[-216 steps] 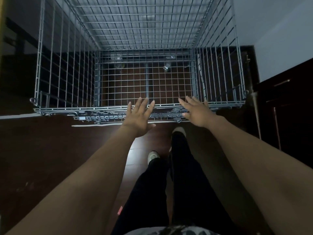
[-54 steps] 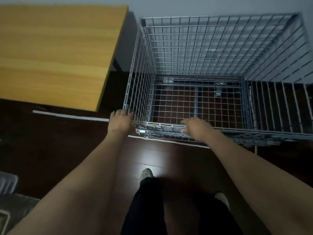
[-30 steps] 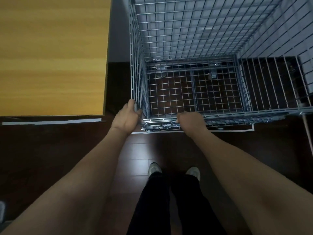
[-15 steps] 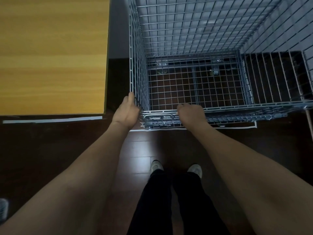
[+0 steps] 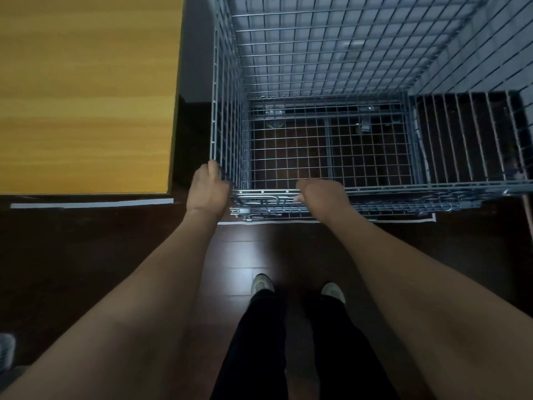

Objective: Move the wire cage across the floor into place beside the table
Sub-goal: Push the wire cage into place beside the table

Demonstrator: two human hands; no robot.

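- Barely a shift from half a second ago: the wire cage (image 5: 331,157) sits parked beside the table (image 5: 86,93), near rim over the white floor tape (image 5: 403,220) — looks home.
- Left hand (image 5: 208,190) curls around the near-left corner; right hand (image 5: 321,194) closed over the near rim.
- Count: one cage, one table, two hands.

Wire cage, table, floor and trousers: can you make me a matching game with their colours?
Things:
1. wire cage
2. table
3. floor
4. trousers

Colours:
A. black
B. silver-grey
C. dark reddish brown
D. yellow-orange wood

Pairs: 1-B, 2-D, 3-C, 4-A
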